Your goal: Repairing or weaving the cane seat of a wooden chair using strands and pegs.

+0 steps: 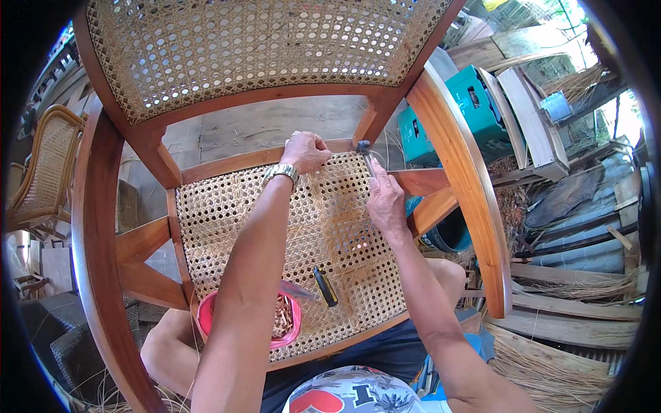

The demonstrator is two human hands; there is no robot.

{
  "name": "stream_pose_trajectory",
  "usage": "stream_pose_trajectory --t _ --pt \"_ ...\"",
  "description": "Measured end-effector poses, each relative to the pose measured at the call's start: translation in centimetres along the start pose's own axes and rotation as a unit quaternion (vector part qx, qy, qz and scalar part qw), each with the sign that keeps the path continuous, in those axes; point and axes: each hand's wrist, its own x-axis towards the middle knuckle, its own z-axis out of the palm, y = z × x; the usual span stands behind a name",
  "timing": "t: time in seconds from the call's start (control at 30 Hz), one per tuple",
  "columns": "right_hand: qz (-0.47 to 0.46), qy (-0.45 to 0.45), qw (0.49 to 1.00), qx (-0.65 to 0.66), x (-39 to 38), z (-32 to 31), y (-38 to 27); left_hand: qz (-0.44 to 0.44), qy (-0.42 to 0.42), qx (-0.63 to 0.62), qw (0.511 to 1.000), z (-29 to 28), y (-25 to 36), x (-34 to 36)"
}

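Woven cane is filling the seat (330,234) of a wooden chair (461,172), and the person is leaning over it and working at the far edge. The left hand (305,151) is pressing down on the weave next to the back rail, with its fingers curled shut on the cane there. The right hand (385,199) is closed around a thin metal tool (367,160), and the tip of the tool is poking at the back right corner of the seat. The two hands are sitting apart, one on each side of that corner. The cane looks light, thin and bendy, and it is probably going to snap if it is pulled too hard or folded sharply, so holding it close to the rail seems the safest way. The chair frame looks hard and heavy. A pink bowl (206,318) with small brownish bits in it is sitting on the near edge of the seat. A small black and yellow tool (326,286) is lying just beside it on the weave.
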Motion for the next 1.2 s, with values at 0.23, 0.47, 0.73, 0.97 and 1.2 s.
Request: stream_pose_trajectory --t 0.23,0.47,0.73,0.97,1.2 --pt "-0.01 -0.034 0.999 -0.018 1.1 0.7 0.7 0.016 0.018 -0.021 0.999 0.0 0.0 -0.3" --pt "-0.014 0.024 1.0 0.012 0.8 -0.8 -0.3 0.019 0.019 -0.011 1.0 0.1 0.0 -0.2" --pt "-0.069 0.013 0.997 0.031 1.5 -0.1 0.4 0.015 0.003 -0.041 0.999 -0.3 0.1 -0.5" --pt "-0.017 -0.036 0.999 -0.023 1.6 0.2 0.5 0.014 0.001 -0.058 0.998 -0.2 0.0 -0.4" --pt "-0.004 -0.016 1.0 -0.013 1.4 -0.3 0.2 0.023 0.003 -0.025 0.999 -0.4 -0.1 -0.2"
